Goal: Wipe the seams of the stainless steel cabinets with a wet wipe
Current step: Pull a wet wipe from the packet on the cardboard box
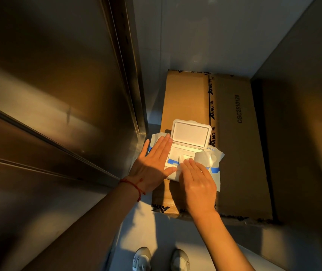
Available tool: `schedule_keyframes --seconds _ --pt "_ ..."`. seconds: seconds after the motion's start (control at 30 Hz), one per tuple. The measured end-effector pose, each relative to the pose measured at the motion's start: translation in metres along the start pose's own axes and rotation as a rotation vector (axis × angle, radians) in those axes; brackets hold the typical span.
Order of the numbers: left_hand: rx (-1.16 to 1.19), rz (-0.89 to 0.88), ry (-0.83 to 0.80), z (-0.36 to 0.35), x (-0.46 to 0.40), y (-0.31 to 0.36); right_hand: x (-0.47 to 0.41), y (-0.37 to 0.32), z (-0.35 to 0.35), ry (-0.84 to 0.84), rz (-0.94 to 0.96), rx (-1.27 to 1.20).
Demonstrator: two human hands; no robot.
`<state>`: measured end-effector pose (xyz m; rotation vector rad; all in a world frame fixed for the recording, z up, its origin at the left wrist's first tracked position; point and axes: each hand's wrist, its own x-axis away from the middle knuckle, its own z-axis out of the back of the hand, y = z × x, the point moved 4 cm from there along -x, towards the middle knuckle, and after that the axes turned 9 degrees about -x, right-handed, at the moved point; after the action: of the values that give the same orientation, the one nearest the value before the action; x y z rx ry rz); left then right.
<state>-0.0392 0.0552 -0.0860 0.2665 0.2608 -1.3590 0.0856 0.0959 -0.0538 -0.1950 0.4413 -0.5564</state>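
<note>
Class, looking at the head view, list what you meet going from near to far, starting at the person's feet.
shoes → right hand → open lid of the wet wipe pack → far end of the cardboard box → wall

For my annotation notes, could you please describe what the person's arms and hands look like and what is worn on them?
Both forearms are bare, with no sleeves or gloves in view. The left hand has a thin red string bracelet around its wrist, with a loose end trailing. The right hand wears nothing visible: no ring, watch or band.
</note>
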Motion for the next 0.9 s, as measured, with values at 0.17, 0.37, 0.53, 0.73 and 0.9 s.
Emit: schedule_keyframes --seconds 0.17,0.37,0.53,0.73,0.9 --pt "-0.008 -0.003 0.003 -0.001 0.001 0.000 -0.001 -0.002 0.003 0.025 0.009 -0.012" --pt "0.003 -0.018 0.019 0.000 0.001 0.000 -0.003 -0.001 0.008 0.052 0.002 -0.031" --pt "0.004 -0.021 -0.003 -0.003 0.001 -0.001 -0.005 0.000 0.012 0.052 0.007 -0.039" --pt "-0.015 -0.014 -0.026 -0.004 0.001 -0.002 -0.006 0.000 0.018 0.099 0.043 -0.054" --pt "-0.008 -0.013 -0.063 -0.001 0.001 -0.002 -0.007 -0.002 0.019 0.101 0.051 -0.050"
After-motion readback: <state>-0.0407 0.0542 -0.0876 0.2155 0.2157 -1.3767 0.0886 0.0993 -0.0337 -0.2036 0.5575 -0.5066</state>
